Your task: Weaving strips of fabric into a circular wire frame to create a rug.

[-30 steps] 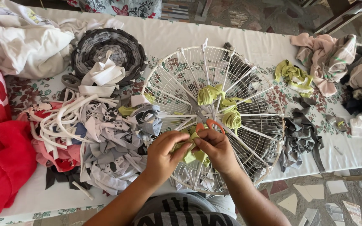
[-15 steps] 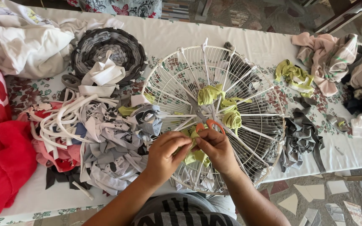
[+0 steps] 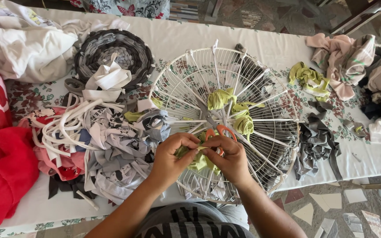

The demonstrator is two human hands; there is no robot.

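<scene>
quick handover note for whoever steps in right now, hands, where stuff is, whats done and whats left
Left hand and right hand pinch a green fabric strip together over the white wire fan guard on the table.
Orange-handled scissors lie on the guard, just above the hands.
Done: three green strips tied near the hub.
Left: most spokes bare; cut strips piled left, more green fabric at right.

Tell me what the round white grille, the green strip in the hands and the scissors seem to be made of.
Round white grille: probably metal wire with a white coating, judging by its thin, stiff, evenly curved spokes.
Green strip, pinched by the left hand and right hand: soft matte cloth, likely knit jersey, since it bunches and curls.
Scissors: grey, apparently steel blades; orange, plastic-looking handles.
</scene>
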